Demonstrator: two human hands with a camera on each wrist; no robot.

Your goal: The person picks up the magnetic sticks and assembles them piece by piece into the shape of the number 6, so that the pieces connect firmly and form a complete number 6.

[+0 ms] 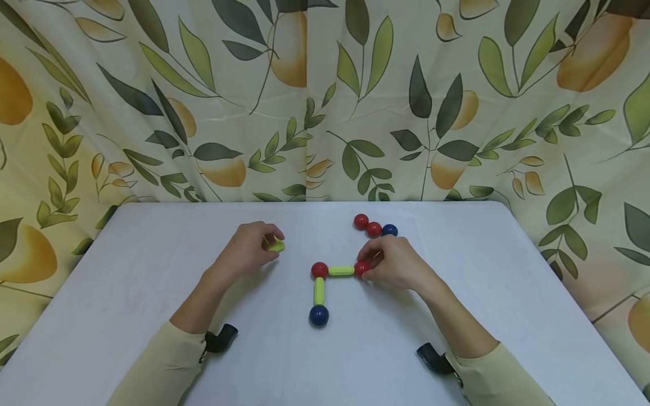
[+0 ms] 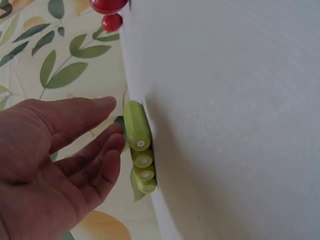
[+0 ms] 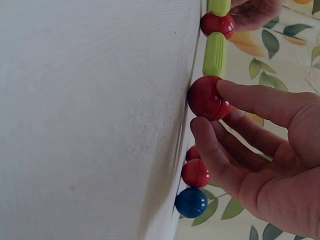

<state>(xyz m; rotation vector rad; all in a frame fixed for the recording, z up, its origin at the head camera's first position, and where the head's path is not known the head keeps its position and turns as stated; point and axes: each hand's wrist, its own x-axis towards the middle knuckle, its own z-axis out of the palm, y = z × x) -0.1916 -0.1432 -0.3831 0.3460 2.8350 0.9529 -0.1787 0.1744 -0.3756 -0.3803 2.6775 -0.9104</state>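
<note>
An L-shaped chain lies on the table: a blue ball (image 1: 319,316), a green rod (image 1: 319,291), a red ball (image 1: 319,270) at the corner, another green rod (image 1: 341,270), and a red end ball (image 1: 361,268). My right hand (image 1: 393,262) pinches that end ball between thumb and fingers, as the right wrist view confirms. Several loose green rods (image 2: 137,127) lie side by side on the table at the left. Close beside them is my left hand (image 1: 250,247), fingers loosely bent, with a small gap to the rods in the left wrist view.
Beyond my right hand lie two loose red balls (image 1: 361,221) and a loose blue ball (image 1: 390,230) in a row. The white table (image 1: 274,361) ends at the back against a leaf-patterned curtain (image 1: 325,141).
</note>
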